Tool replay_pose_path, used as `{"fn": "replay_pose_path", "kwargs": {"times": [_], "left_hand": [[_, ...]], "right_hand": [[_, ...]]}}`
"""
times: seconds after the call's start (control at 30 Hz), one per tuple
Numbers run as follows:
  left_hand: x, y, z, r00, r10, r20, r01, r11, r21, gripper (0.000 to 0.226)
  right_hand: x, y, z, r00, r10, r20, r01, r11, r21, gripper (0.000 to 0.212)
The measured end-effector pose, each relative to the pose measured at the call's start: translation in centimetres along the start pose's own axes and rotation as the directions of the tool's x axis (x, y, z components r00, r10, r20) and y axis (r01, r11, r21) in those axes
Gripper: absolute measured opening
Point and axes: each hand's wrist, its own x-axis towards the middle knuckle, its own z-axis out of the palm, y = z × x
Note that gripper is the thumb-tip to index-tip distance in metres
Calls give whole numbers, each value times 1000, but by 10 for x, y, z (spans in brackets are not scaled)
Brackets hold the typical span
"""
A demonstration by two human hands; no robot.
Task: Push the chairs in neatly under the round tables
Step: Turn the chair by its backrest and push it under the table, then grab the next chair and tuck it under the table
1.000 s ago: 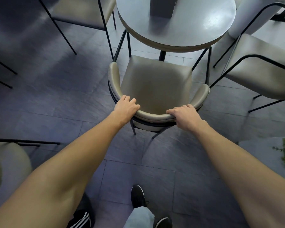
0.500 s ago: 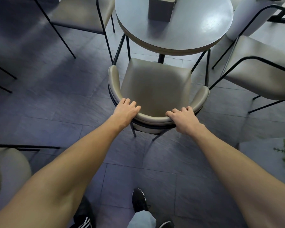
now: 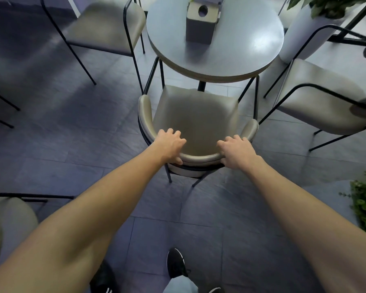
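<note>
The beige padded chair with a curved backrest and thin black metal legs [image 3: 195,115] stood squarely facing the round grey-topped desk [image 3: 241,53], its front seat edge just tucked below the desk's rim and most of the seat out in the open. Both hands sat on the top of the curved backrest, one to each side of its middle, probably so that a push would go straight and the chair would not swing off line. The left hand [image 3: 170,142] had its fingers draped over the backrest rim with the thumb below, a grip clamped on the rail; the right hand [image 3: 237,152] did likewise on the other side, fingers curled over the padded edge. Both arms were stretched well forward, which suited pushing rather than lifting.

The chair's front legs straddled the desk's black central post [image 3: 201,86], so there looked to be room for the seat to slide further under. A grey square box with a round hole [image 3: 201,24] stood on the desk. Two similar chairs, one at the left [image 3: 106,26] and one at the right [image 3: 317,100], stood angled away from the desk and seemed not yet pushed in.
</note>
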Motion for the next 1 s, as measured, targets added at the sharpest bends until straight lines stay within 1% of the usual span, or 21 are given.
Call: {"fn": "replay_pose_path", "kwargs": {"times": [0.07, 0.13, 0.27, 0.4, 0.5, 0.67, 0.8, 0.9, 1.0], "left_hand": [[1, 2, -32, 1000, -5, -31, 6, 1000, 30, 76], [5, 5, -65, 995, -16, -94, 18, 1000, 21, 76], [19, 26, -140, 968, -17, -250, 18, 1000, 0, 65], [48, 71, -207, 944, 10, -331, -12, 1000, -4, 51], [79, 116, -252, 930, 47, -365, -47, 999, 10, 45], [140, 194, -314, 910, 91, -404, -84, 996, 35, 40], [191, 255, -351, 906, 136, -400, -139, 990, 21, 41], [229, 296, -370, 900, 208, -383, -205, 978, 49, 43], [271, 331, -387, 891, 275, -361, -258, 961, 98, 43]], "right_hand": [[-6, 17, -25, 997, 73, -36, -74, 997, -32, 37], [-12, 38, -48, 988, 136, -69, -139, 989, -49, 38], [-35, 97, -89, 959, 245, -139, -252, 967, -33, 38], [-62, 172, -110, 929, 336, -157, -341, 940, -7, 37], [-79, 238, -114, 901, 396, -178, -403, 915, -3, 38], [-95, 346, -107, 869, 474, -138, -479, 878, 1, 46], [-104, 422, -86, 864, 496, -87, -498, 867, 0, 44], [-103, 474, -70, 846, 529, -63, -527, 848, 55, 49], [-93, 518, -55, 825, 565, -14, -563, 823, 74, 45]]}}
